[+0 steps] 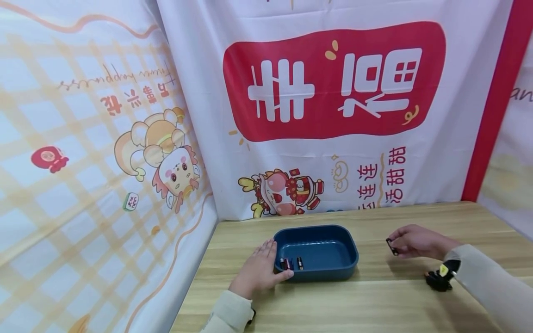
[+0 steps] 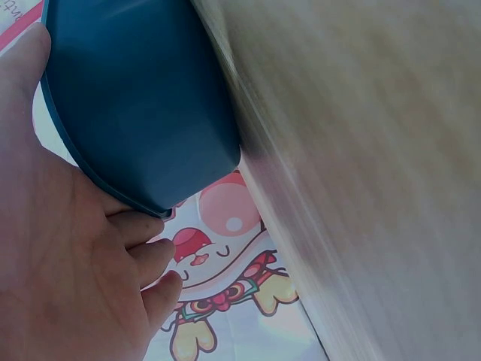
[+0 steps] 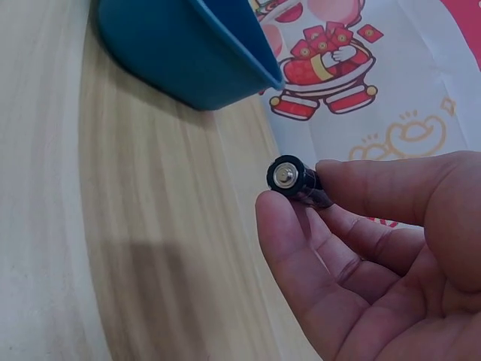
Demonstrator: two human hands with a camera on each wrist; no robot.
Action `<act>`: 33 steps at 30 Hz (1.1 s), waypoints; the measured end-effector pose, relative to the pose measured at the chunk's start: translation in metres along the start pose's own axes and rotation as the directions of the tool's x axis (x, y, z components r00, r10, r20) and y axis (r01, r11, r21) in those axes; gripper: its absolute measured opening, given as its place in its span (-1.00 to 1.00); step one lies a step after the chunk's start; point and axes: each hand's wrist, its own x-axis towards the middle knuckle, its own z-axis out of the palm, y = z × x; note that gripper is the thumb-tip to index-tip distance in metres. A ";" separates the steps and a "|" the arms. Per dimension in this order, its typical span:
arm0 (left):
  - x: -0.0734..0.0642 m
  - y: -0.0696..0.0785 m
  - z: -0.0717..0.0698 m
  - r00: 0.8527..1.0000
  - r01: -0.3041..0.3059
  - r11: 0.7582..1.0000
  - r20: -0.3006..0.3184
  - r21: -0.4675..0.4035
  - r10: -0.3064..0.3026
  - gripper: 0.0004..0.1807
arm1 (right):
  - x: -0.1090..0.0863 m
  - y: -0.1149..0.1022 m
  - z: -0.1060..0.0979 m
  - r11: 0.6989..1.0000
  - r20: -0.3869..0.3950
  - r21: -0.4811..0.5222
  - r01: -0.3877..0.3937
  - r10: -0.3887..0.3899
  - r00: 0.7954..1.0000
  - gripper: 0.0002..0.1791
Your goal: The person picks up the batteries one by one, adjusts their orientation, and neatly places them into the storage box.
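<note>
A dark blue rectangular basin (image 1: 329, 275) stands on the wooden table. My left hand (image 1: 260, 270) rests against its left end, thumb at the front corner and the fairly straight fingers along the rim; in the left wrist view the same hand (image 2: 83, 256) touches the basin's edge (image 2: 150, 98). Inside, near that end, lie a few small batteries (image 1: 300, 263). To the right of the basin, my right hand (image 1: 418, 243) holds a black battery (image 1: 392, 247) above the table. Thumb and fingers pinch this battery (image 3: 301, 180) in the right wrist view, its metal tip facing the camera.
A black object (image 1: 439, 280) shows below the right wrist, beside the sleeve. Printed cloth (image 1: 200, 101) hangs behind and to the left of the wooden table (image 1: 366, 305), coming down to its back edge.
</note>
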 end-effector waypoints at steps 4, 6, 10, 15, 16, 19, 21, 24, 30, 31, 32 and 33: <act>-0.001 0.000 0.000 1.000 -0.005 1.000 0.001 -0.007 0.005 0.20 | 0.004 -0.007 0.003 1.000 0.010 0.002 0.007 -0.007 1.000 -0.67; -0.001 0.000 -0.001 1.000 -0.003 1.000 0.001 -0.011 0.003 0.20 | 0.005 -0.011 0.004 1.000 0.014 -0.005 0.009 -0.009 1.000 -0.68; -0.001 0.001 -0.002 1.000 0.003 1.000 0.003 -0.009 -0.003 0.20 | 0.009 -0.019 0.010 1.000 0.008 -0.008 -0.002 0.002 1.000 -0.69; -0.001 0.001 -0.002 1.000 0.007 1.000 0.012 -0.005 -0.007 0.20 | 0.016 -0.027 0.018 0.999 -0.018 0.003 -0.032 0.032 0.999 -0.68; -0.001 0.001 -0.002 1.000 0.007 1.000 0.013 -0.005 -0.007 0.20 | 0.017 -0.028 0.020 0.999 -0.020 0.004 -0.035 0.035 0.999 -0.67; -0.001 0.001 -0.002 1.000 0.008 1.000 0.015 -0.006 -0.008 0.20 | 0.022 -0.032 0.026 0.999 -0.030 0.013 -0.043 0.044 0.999 -0.67; -0.001 0.001 -0.002 1.000 0.008 1.000 0.012 -0.004 -0.008 0.21 | 0.024 -0.034 0.030 0.999 -0.030 0.018 -0.043 0.043 0.999 -0.65; -0.001 0.001 -0.002 1.000 0.007 1.000 0.012 0.004 -0.007 0.22 | 0.028 -0.037 0.036 0.998 -0.033 0.026 -0.049 0.050 0.998 -0.64; 0.000 0.001 0.000 1.000 0.009 1.000 0.010 0.006 -0.009 0.23 | 0.035 -0.042 0.044 0.998 -0.032 0.034 -0.051 0.052 0.998 -0.64; 0.000 0.001 0.000 1.000 0.011 1.000 0.010 0.003 -0.011 0.22 | 0.037 -0.042 0.045 0.998 -0.029 0.033 -0.050 0.051 0.998 -0.63; 0.000 0.000 0.001 1.000 0.011 1.000 0.008 0.001 -0.011 0.22 | 0.038 -0.042 0.046 0.998 -0.026 0.033 -0.049 0.050 0.998 -0.62; 0.000 0.000 0.001 1.000 0.012 1.000 0.009 0.002 -0.012 0.22 | 0.039 -0.043 0.047 0.998 -0.024 0.036 -0.050 0.050 0.998 -0.62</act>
